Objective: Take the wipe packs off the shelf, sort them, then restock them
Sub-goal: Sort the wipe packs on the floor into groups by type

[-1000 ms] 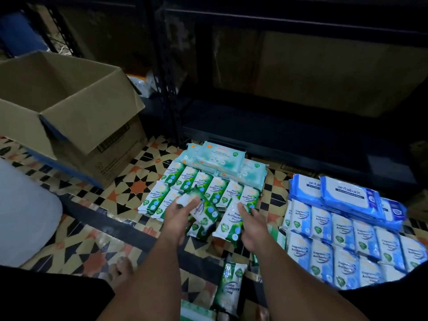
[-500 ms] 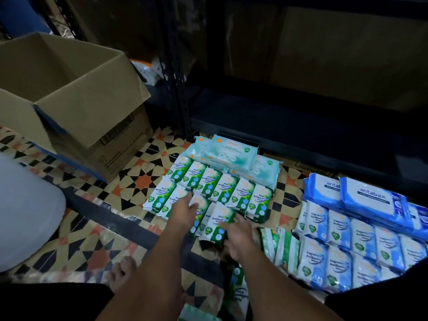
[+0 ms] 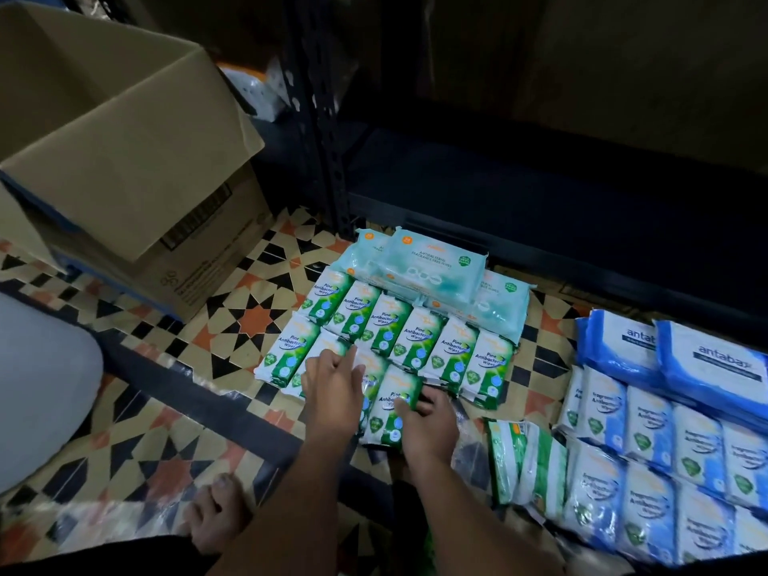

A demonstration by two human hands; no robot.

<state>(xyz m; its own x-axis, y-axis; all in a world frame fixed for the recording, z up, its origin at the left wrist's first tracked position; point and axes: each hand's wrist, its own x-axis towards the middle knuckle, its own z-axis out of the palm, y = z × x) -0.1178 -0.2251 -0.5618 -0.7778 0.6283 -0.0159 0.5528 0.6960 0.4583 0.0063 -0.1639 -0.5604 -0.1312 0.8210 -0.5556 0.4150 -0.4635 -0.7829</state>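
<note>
A bare foot (image 3: 216, 513) rests on the patterned tile floor (image 3: 249, 313) at the near edge; just right of it, two green packs (image 3: 525, 463) stand on edge beside the blue-and-white small packs (image 3: 648, 446), which lie in rows at the right; the right hand (image 3: 430, 426) grips the lower end of one green pine wipe pack (image 3: 392, 403), its thumb curled over the front and its fingers (image 3: 424, 407) behind; the left hand (image 3: 332, 382) lies flat with fingers nearly straight on the neighbouring packs of the near row, holding nothing; beyond the hands, a full row of green pine packs (image 3: 419, 334) lies side by side; behind that row sit pale teal large packs (image 3: 432, 268), one stacked on the others; further right, large blue antabax packs (image 3: 715, 363) overlap the small blue ones; a cardboard box (image 3: 137, 168) stands open at far left; the dark metal shelf (image 3: 540, 193) runs along the back
</note>
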